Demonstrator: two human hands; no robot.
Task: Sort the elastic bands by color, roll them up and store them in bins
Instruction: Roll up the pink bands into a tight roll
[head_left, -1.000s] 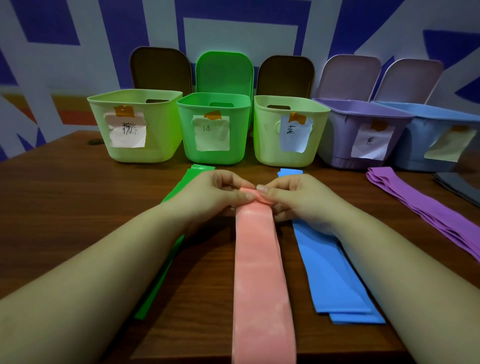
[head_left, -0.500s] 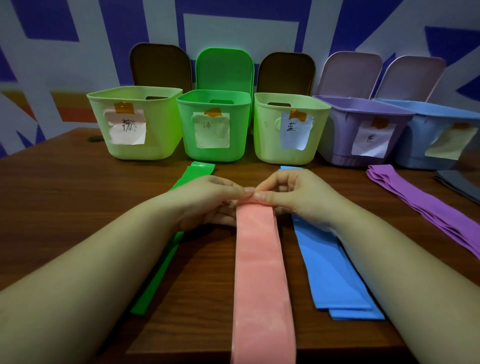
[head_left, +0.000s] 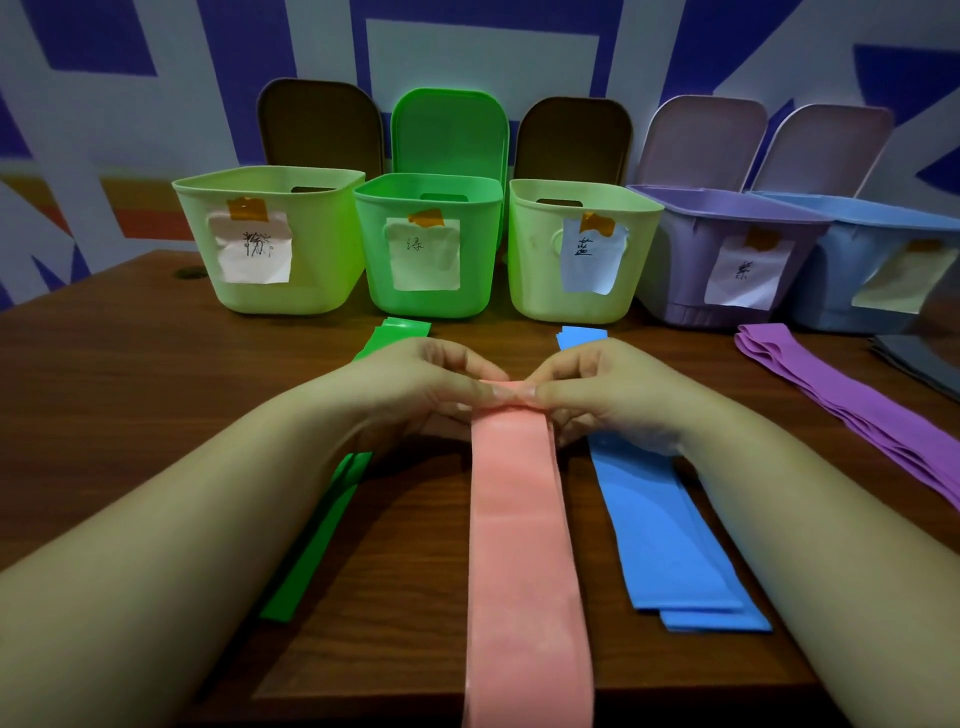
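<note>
A pink elastic band (head_left: 522, 545) lies lengthwise down the middle of the wooden table (head_left: 119, 395), running off the near edge. My left hand (head_left: 415, 389) and my right hand (head_left: 602, 395) pinch its far end together, fingertips meeting over a small fold. Green bands (head_left: 311, 545) lie under my left forearm and blue bands (head_left: 660, 535) under my right. Purple bands (head_left: 857, 410) stretch out at the right, with dark grey bands (head_left: 919, 358) beyond them.
A row of labelled bins stands at the back: yellow-green (head_left: 317, 270), green (head_left: 483, 260), yellow-green (head_left: 530, 265), purple (head_left: 685, 260) and blue (head_left: 841, 280). Their lids stand upright behind them against a patterned wall.
The far end of the pink band has been folded over a little more toward me. Both hands stay at that end, fingertips closer together.
</note>
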